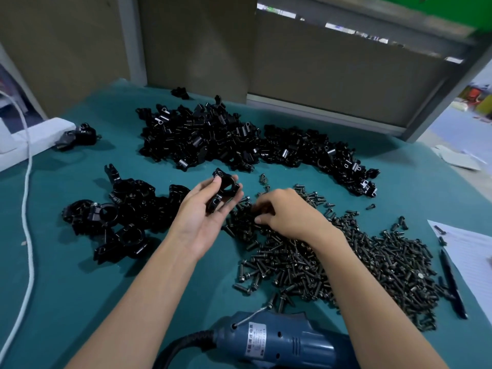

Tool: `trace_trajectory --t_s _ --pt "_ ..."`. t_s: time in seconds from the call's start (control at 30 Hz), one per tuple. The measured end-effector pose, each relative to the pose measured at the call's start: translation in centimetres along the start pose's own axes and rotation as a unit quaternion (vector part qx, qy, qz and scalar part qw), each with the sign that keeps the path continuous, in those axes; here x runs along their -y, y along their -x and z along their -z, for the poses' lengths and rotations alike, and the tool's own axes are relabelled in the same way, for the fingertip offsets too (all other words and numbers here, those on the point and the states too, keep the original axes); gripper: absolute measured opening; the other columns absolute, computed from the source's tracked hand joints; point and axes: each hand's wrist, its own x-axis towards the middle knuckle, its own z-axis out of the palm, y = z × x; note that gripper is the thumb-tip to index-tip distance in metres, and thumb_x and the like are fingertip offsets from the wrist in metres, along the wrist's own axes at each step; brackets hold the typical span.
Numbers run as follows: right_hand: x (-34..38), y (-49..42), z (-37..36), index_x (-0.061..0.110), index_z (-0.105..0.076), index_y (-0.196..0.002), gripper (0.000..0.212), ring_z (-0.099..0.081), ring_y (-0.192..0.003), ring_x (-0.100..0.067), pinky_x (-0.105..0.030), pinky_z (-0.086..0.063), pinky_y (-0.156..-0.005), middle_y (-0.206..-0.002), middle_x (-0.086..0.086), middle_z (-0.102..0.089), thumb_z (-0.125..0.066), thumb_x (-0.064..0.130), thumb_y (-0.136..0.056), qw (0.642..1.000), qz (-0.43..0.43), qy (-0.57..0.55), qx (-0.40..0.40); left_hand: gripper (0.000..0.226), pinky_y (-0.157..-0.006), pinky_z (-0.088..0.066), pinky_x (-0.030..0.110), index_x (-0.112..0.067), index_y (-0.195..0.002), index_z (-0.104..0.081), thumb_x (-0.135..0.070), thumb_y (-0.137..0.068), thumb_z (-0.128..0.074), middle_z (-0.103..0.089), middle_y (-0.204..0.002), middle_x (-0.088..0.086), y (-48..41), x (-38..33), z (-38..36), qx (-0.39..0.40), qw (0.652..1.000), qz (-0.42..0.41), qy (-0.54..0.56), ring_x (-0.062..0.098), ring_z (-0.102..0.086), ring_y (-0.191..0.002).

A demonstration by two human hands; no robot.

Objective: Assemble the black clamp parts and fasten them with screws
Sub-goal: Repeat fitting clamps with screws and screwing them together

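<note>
A black clamp (223,191) is held above the worktop (80,275) in the left hand (201,217), whose grip is closed round it with thumb and fingertips. Its halves appear to be mated already, but no screw can be made out in it. The right hand (287,214) is lowered onto the far edge of the pile of screws (346,262), with its fingers curled down among them; whether a screw is pinched in that grip cannot be told. A group of assembled clamps (117,211) is laid to the left, so some units are judged finished. A much larger heap of loose clamp parts (202,139) is spread behind, so most of the work is judged to remain. The blue electric screwdriver (282,342) lies unheld at the near edge.
</note>
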Motion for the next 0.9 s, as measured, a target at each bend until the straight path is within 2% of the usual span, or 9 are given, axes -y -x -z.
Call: trace_trajectory --t_s 0.2,0.3,0.4,0.47,0.53,0.63,0.77,0.9 --pt "0.3 0.0 -0.4 0.016 -0.070 -0.088 0.004 -0.063 -0.079 -0.019 -0.034 -0.054 -0.074 -0.083 -0.002 -0.067 -0.072 0.013 -0.087 1.000 0.004 0.003 -0.011 0.026 -0.080 -0.061 0.037 0.003 -0.123 -0.053 -0.008 -0.099 -0.052 -0.069 -0.115 0.022 -0.1 0.1 0.1 0.002 1.000 -0.002 -0.004 0.030 -0.069 -0.105" --pt "-0.1 0.0 -0.4 0.016 -0.071 -0.091 0.008 -0.062 -0.080 -0.018 -0.029 -0.050 -0.072 -0.086 -0.003 -0.068 -0.067 0.009 -0.090 1.000 0.000 -0.004 -0.027 0.025 -0.079 -0.061 0.036 0.003 -0.122 -0.053 -0.008 -0.099 -0.052 -0.070 -0.113 0.022 -0.1 0.3 0.2 0.004 1.000 -0.001 -0.009 0.030 -0.069 -0.106" --pt "-0.6 0.2 0.0 0.017 -0.070 -0.101 0.014 -0.059 -0.078 -0.006 -0.012 -0.044 -0.068 -0.090 0.005 -0.065 -0.060 0.009 -0.095 0.991 -0.004 -0.093 -0.096 0.022 -0.078 -0.061 0.035 0.002 -0.118 -0.054 -0.008 -0.099 -0.052 -0.070 -0.113 0.022 -0.3 0.4 0.3 0.008 1.000 -0.001 -0.025 0.032 -0.067 -0.109" --pt "-0.7 0.3 0.4 0.019 -0.068 -0.100 0.014 -0.061 -0.075 -0.001 -0.006 -0.045 -0.066 -0.085 0.010 -0.065 -0.061 0.008 -0.095 0.969 0.003 -0.191 -0.160 0.024 -0.080 -0.061 0.035 0.002 -0.119 -0.054 -0.007 -0.097 -0.054 -0.070 -0.114 0.021 -0.4 0.6 0.3 0.013 0.999 -0.005 -0.045 0.032 -0.067 -0.109" --pt "-0.6 0.5 0.6 0.022 -0.068 -0.094 0.018 -0.065 -0.072 -0.001 -0.011 -0.051 -0.070 -0.080 0.010 -0.067 -0.062 0.006 -0.094 0.940 0.024 -0.267 -0.210 0.027 -0.086 -0.059 0.037 0.002 -0.119 -0.054 -0.007 -0.094 -0.056 -0.069 -0.116 0.021 -0.5 0.8 0.2 0.019 0.997 -0.009 -0.070 0.030 -0.068 -0.109" --pt "-0.1 0.6 0.6 0.022 -0.069 -0.090 0.025 -0.069 -0.073 -0.009 -0.021 -0.057 -0.076 -0.080 0.006 -0.070 -0.060 -0.001 -0.092 0.914 0.056 -0.323 -0.237 0.025 -0.092 -0.056 0.039 0.000 -0.118 -0.053 -0.007 -0.094 -0.055 -0.069 -0.116 0.020 -0.5 1.1 0.3 0.042 0.993 -0.007 -0.106 0.029 -0.067 -0.110" --pt "0.1 0.6 0.6 0.027 -0.068 -0.088 0.031 -0.071 -0.077 -0.008 -0.025 -0.058 -0.079 -0.084 0.011 -0.071 -0.062 -0.003 -0.092 0.909 0.080 -0.331 -0.242 0.023 -0.093 -0.056 0.037 0.000 -0.116 -0.053 -0.006 -0.094 -0.055 -0.072 -0.109 0.014 -0.4 1.4 0.3 0.074 0.988 -0.005 -0.134 0.026 -0.067 -0.108" --pt "0.2 0.5 0.5 0.023 -0.071 -0.091 0.028 -0.071 -0.082 -0.006 -0.030 -0.058 -0.082 -0.088 0.007 -0.073 -0.062 -0.003 -0.091 0.915 0.096 -0.317 -0.230 0.016 -0.097 -0.054 0.039 -0.003 -0.108 -0.056 -0.006 -0.092 -0.056 -0.065 -0.112 0.017 -0.4 1.5 0.2 0.079 0.982 -0.012 -0.171 0.027 -0.064 -0.111"
